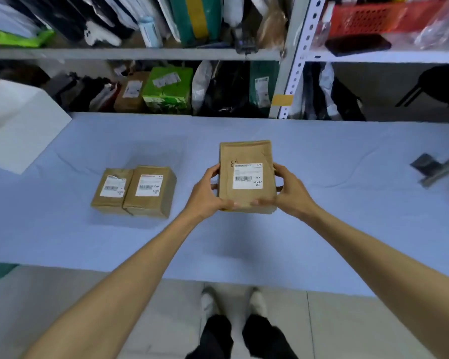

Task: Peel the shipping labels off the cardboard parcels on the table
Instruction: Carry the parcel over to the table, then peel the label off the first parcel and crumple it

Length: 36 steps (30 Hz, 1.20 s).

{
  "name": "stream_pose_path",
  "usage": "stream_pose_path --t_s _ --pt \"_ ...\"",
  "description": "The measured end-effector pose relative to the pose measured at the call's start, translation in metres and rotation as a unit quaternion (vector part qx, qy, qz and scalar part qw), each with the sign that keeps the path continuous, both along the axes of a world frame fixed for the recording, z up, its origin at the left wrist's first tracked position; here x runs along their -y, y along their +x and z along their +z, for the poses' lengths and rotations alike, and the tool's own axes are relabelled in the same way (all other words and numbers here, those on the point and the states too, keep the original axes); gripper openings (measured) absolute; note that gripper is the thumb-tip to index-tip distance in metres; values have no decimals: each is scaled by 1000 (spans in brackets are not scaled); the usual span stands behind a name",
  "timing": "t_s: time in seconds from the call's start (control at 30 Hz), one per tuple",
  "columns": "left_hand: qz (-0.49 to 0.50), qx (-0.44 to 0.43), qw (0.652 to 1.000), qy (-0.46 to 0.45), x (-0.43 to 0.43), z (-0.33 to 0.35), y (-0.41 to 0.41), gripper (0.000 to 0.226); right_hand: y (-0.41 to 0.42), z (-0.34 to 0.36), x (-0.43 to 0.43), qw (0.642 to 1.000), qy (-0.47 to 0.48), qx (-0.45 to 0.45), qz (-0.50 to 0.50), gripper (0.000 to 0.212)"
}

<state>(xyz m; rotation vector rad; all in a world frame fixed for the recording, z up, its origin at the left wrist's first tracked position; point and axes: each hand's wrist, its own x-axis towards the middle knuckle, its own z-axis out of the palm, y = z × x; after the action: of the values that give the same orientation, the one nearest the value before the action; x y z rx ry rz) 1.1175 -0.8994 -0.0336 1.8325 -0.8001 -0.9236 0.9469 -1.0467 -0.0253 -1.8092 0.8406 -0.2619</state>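
Our forearms reach to a parcel (244, 151) held over the bench (347, 229). Left hand (205, 195) and right hand (293, 194) curl round its sides. Its long axis points away, its label (247, 176) equally near both. Two more parcels (151, 206) lie leftward.

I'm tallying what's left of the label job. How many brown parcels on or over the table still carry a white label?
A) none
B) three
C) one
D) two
B: the held parcel, gripped by the left hand and right hand, and the two lying on the table, the left parcel and the right parcel, each show a white label.
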Motion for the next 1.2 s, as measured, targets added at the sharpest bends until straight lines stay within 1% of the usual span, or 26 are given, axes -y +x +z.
stream_pose_path --t_s 0.1,0.2,0.37,0.57,0.7,0.8,0.9,1.0,1.13,1.2 --pt "8 -21 1000 13 -10 -32 -6 113 -4 -30 -10 999 12 -30 -6 107" --pt "12 -52 998 19 -22 -60 -11 123 -6 -58 -18 999 21 -49 1 107" --pt "-4 -80 996 42 -42 -93 -23 120 -19 -89 -42 997 46 -63 13 105" --pt "-3 -77 996 52 -39 -91 -24 116 -19 -87 -45 996 46 -69 16 101" --pt "4 -55 996 69 -40 -86 -29 117 -16 -80 -47 995 18 -92 24 103" --pt "9 -72 996 56 -39 -86 -29 120 -14 -79 -43 994 14 -109 26 106" --pt "4 -84 996 39 -35 -83 -28 121 -13 -75 -40 992 -8 -119 30 103" --pt "3 -85 995 50 -28 -83 -27 123 -14 -75 -36 992 -10 -120 31 101" --pt "0 -70 995 77 -22 -81 -26 117 -12 -72 -33 992 -5 -120 46 97" --pt "-1 -71 994 86 -22 -83 -26 113 -15 -74 -33 993 5 -103 50 103"
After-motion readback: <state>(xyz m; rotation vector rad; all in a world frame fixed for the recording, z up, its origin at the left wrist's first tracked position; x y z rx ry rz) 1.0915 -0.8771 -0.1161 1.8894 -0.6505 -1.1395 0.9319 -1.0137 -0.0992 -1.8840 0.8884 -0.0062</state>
